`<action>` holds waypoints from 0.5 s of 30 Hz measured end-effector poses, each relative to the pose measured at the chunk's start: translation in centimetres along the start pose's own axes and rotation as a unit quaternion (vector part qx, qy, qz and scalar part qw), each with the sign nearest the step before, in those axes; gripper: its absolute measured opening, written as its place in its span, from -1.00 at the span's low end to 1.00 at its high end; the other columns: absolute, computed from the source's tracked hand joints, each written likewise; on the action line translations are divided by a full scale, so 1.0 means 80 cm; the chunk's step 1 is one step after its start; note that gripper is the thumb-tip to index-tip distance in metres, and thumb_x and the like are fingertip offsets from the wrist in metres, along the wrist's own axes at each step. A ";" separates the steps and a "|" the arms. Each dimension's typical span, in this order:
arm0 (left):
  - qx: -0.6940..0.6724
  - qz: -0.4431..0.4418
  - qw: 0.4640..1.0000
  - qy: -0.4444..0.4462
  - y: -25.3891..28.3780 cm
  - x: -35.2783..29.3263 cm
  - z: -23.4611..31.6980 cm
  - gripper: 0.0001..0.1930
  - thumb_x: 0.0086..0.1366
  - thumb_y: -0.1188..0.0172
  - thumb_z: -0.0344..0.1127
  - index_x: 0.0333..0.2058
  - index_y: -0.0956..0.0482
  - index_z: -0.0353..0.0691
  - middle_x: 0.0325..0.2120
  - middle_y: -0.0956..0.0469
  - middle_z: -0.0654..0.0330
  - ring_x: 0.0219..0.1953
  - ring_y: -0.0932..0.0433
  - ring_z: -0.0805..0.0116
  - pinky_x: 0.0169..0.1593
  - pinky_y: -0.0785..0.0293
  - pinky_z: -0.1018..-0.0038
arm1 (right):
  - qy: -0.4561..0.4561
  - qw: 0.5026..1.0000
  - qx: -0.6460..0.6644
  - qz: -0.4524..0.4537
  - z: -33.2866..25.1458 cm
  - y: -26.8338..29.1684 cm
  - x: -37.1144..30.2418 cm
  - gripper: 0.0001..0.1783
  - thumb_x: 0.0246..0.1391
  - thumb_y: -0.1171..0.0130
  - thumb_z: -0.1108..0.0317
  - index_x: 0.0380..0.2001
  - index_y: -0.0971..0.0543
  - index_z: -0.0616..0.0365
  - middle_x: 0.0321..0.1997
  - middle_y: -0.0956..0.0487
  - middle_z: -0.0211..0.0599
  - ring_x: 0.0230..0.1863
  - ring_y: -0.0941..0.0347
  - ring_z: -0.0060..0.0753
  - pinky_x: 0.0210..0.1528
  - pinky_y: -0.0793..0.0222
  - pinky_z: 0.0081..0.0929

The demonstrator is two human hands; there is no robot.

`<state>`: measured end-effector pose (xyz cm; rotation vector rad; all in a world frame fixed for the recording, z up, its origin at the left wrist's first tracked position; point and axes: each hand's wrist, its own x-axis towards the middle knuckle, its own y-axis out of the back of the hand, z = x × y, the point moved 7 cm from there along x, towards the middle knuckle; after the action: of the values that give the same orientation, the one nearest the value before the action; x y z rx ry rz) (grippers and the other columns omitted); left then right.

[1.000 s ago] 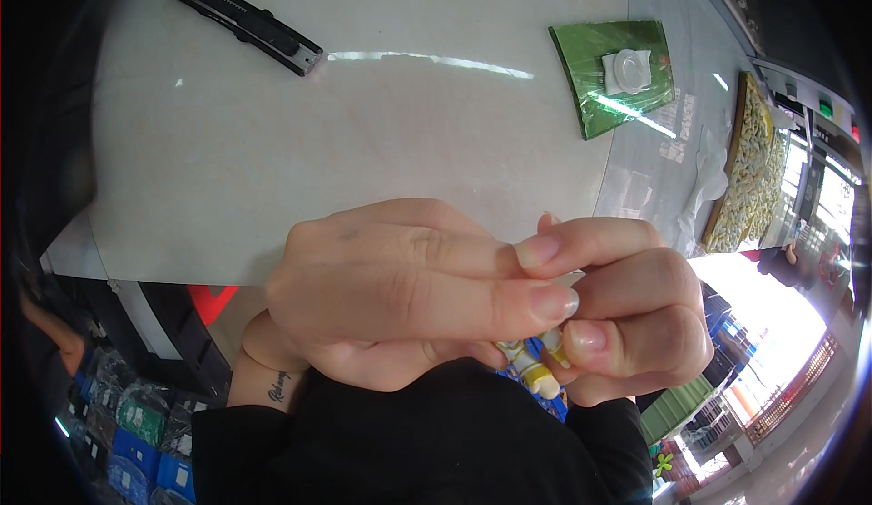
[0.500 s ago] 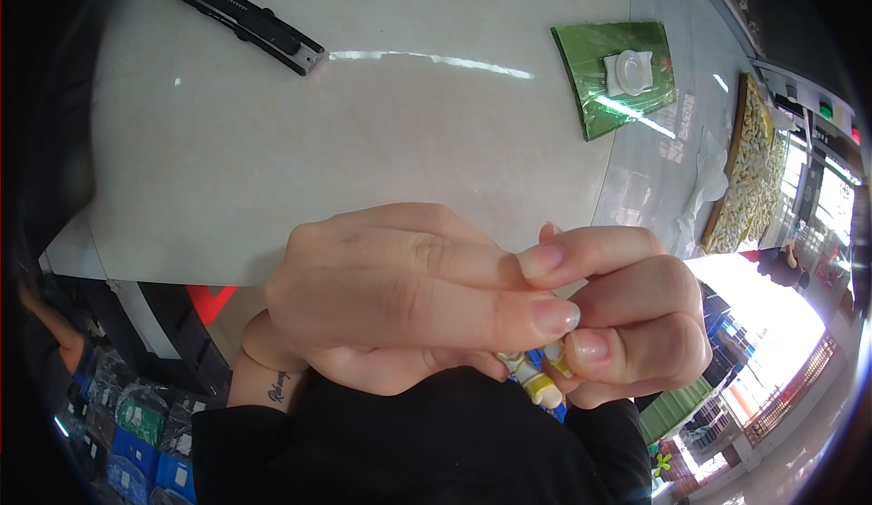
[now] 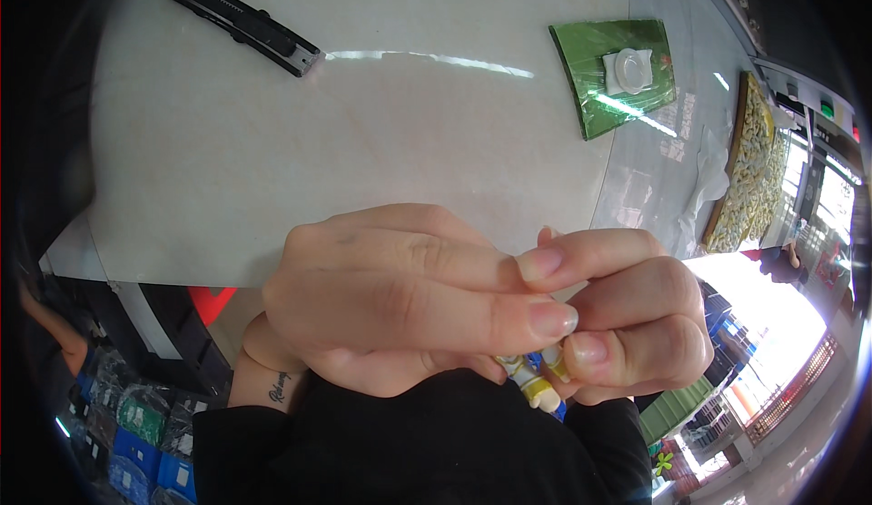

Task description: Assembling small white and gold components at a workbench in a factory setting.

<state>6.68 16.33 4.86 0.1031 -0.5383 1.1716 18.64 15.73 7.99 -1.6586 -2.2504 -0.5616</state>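
Both hands meet just past the table's near edge, their fingertips pressed together. Between them is a small yellow, white and blue piece (image 3: pixel 538 389), perhaps a little figure; the fingers cover most of it. My left hand (image 3: pixel 391 296) reaches across from the left with its fingers long and together, closed on the piece. My right hand (image 3: pixel 640 314) has its fingers curled, and its fingertips pinch the piece from the other side. A white-and-yellow rounded end sticks out below the fingertips.
A black utility knife (image 3: pixel 243 24) lies at the far left of the table (image 3: pixel 427 133). At the far right, a green packet (image 3: pixel 595 46) carries a small clear round cup (image 3: pixel 632 70). Beyond is a board (image 3: pixel 749 164) of many small yellowish pieces. Bagged goods and blue bins (image 3: pixel 136 450) stand lower left.
Almost nothing differs. The hands keep the same hold, and the piece's protruding end has shifted very slightly.
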 end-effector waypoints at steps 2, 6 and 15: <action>0.000 0.000 1.000 -0.007 0.000 0.000 0.000 -0.88 0.04 -0.04 -0.55 -0.39 -0.49 -0.30 -0.42 -0.54 0.01 -0.51 -0.51 0.32 -0.50 -0.42 0.61 | 0.002 1.000 -0.006 0.008 0.000 -0.001 -0.001 -0.88 -0.12 -0.15 0.51 -0.54 -0.39 0.22 -0.57 -0.33 -0.26 -0.27 -0.45 -0.15 -0.23 -0.49 -0.37; -0.002 -0.009 1.000 -0.016 -0.001 -0.001 -0.001 -0.85 0.00 -0.07 -0.57 -0.38 -0.49 -0.31 -0.43 -0.54 0.02 -0.52 -0.51 0.32 -0.50 -0.41 0.61 | 0.008 1.000 -0.019 0.006 -0.001 0.002 -0.001 -0.87 -0.12 -0.15 0.51 -0.56 -0.38 0.22 -0.59 -0.32 -0.26 -0.29 -0.46 -0.14 -0.26 -0.49 -0.37; 0.001 -0.007 1.000 -0.024 -0.001 0.001 -0.001 -0.84 -0.01 -0.12 -0.54 -0.37 -0.49 -0.32 -0.48 -0.54 0.07 -0.56 -0.49 0.36 -0.52 -0.37 0.62 | 0.004 1.000 -0.021 -0.001 -0.001 0.003 0.000 -0.81 -0.18 -0.22 0.45 -0.54 -0.39 0.21 -0.59 -0.33 -0.27 -0.32 -0.47 -0.17 -0.26 -0.49 -0.40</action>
<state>6.80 16.37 4.83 0.1368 -0.5772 1.1589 18.88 15.81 8.08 -1.6729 -2.2491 -0.6196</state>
